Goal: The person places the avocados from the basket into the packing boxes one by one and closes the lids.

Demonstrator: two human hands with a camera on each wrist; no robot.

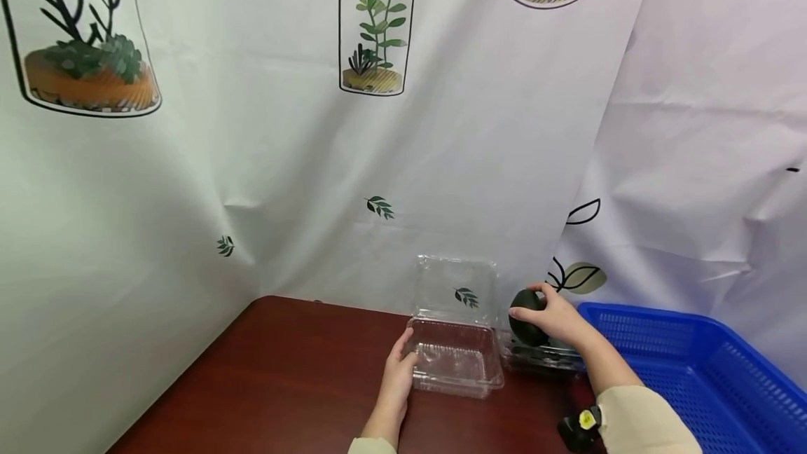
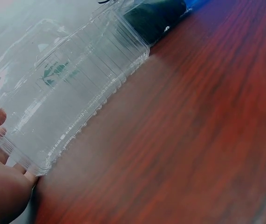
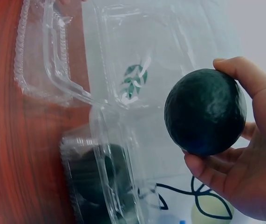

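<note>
With one clamshell box (image 1: 543,358) already filled, the right hand (image 1: 557,317) is gripping an avocado (image 1: 527,317) in curled fingers while the left hand (image 1: 398,373) is steadying the open, still-empty clamshell (image 1: 455,356) with straight fingers.

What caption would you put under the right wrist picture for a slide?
Right hand holds a dark avocado above an open clear plastic clamshell box on a red-brown table.

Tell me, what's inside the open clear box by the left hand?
Nothing shows inside the open clear box; its lid stands up behind. The left hand touches its side. The right hand holds a dark avocado beside it.
</note>
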